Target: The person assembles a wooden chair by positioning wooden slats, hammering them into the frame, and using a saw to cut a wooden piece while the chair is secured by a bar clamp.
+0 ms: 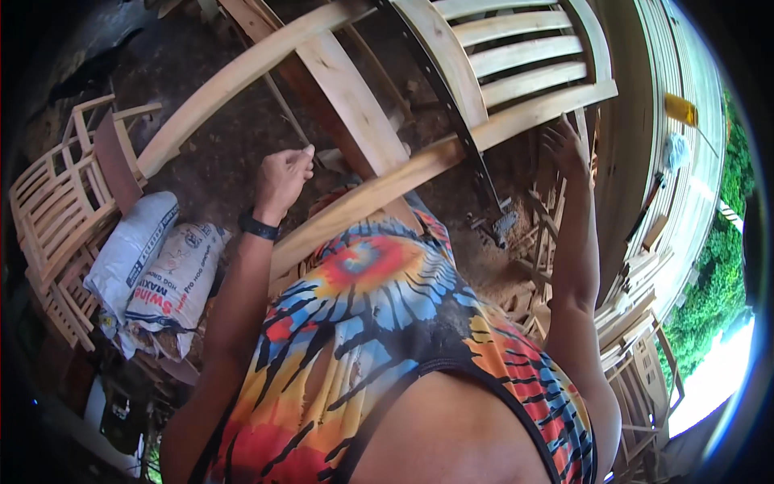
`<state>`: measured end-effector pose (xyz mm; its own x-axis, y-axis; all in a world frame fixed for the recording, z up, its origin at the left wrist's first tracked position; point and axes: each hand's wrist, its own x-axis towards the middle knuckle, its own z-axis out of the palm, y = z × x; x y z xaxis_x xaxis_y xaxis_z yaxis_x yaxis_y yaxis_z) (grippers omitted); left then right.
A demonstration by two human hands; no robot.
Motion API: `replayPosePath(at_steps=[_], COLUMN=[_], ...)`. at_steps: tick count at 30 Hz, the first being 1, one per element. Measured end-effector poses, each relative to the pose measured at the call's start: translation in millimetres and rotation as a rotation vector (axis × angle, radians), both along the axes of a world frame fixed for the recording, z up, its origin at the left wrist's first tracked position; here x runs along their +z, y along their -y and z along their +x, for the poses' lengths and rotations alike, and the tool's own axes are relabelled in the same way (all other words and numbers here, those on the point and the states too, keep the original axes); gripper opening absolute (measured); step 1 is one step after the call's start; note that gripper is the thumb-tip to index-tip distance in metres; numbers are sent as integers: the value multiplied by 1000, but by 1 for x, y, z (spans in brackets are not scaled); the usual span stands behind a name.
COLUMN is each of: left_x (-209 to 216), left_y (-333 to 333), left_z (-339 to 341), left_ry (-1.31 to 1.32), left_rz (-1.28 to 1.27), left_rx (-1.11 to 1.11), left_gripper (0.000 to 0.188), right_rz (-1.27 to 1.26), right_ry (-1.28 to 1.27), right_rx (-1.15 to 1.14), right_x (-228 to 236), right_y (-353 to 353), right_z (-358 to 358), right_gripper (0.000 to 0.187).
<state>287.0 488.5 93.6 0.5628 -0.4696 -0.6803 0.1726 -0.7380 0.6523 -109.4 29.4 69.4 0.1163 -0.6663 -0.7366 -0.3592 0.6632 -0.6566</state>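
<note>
A pale wooden frame with curved slats (528,52) spans the area before me, probably a chair or bench part. Its long near rail (363,202) passes close to my body. A black bar clamp (439,81) lies across the frame, its screw end hanging below the rail. My left hand (282,181), wearing a dark wristband, is closed with its fingers curled, between the rail and a curved wooden piece (234,77); whatever it may hold is too small to make out. My right hand (568,149) has its fingers apart beside the rail's right end; contact is unclear.
Two printed sacks (173,274) and slatted wooden chair frames (60,210) stand at the left. Long boards (629,145) lie along the right, with a yellow-handled tool (681,110) and a hammer (647,206). Wood offcuts (524,302) litter the ground below the rail.
</note>
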Motion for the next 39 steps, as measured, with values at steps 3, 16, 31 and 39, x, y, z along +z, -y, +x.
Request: replayPosePath(at_steps=[3, 16, 31, 39], left_x=[24, 9, -57, -36], left_y=[-26, 211, 263, 226], left_z=[-33, -72, -44, -27], left_ry=[189, 25, -15, 68], left_rz=[154, -400, -381, -245], left_rx=[-406, 148, 244, 156], left_gripper=[54, 63, 58, 78], right_rz=[29, -53, -485, -444], right_ry=[-109, 63, -380, -394], right_rx=[534, 398, 310, 290], right_x=[49, 25, -2, 9], right_y=[-67, -274, -317, -342], right_z=[-47, -130, -105, -80], right_gripper=[70, 76, 38, 39])
